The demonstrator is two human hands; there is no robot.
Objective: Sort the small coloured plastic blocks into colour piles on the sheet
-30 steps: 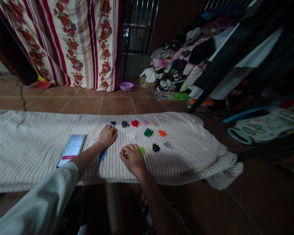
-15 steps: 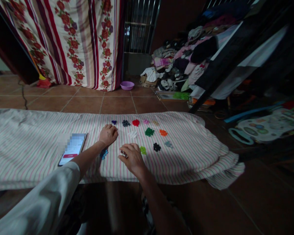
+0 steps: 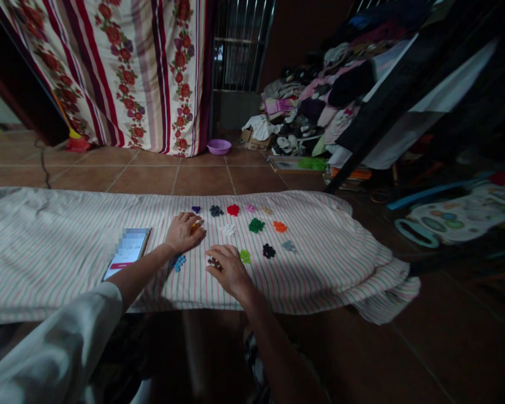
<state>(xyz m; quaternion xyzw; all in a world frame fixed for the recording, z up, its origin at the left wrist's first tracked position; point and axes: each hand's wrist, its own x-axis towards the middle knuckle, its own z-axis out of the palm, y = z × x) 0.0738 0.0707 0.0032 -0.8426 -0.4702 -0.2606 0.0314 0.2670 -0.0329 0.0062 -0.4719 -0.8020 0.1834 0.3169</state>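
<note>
My left hand (image 3: 182, 233) rests on the striped cloth with its fingers apart and slightly bent over small yellow pieces (image 3: 196, 226), partly hidden beneath them. Closer to me, my right hand (image 3: 230, 271) curves around a little heap of dark brown pieces (image 3: 214, 262), which shows in the gap between thumb and fingers. Light blue pieces (image 3: 179, 262) lie below my left wrist. Lime green pieces (image 3: 245, 256) sit just right of my right hand, and white ones (image 3: 228, 229) lie between and beyond both hands.
More small heaps are spread on the cloth (image 3: 320, 264): red (image 3: 233, 210), dark green (image 3: 256, 225), black (image 3: 269, 251), orange (image 3: 280, 226) and several others. A phone (image 3: 128, 251) lies left of my left forearm. Beyond are a purple basin (image 3: 219, 147) and piled clothes (image 3: 311, 106).
My left hand's fingers have spread, and the yellow pieces now show under them. The light blue heap is less covered by my left arm. My right hand stays around the brown pieces.
</note>
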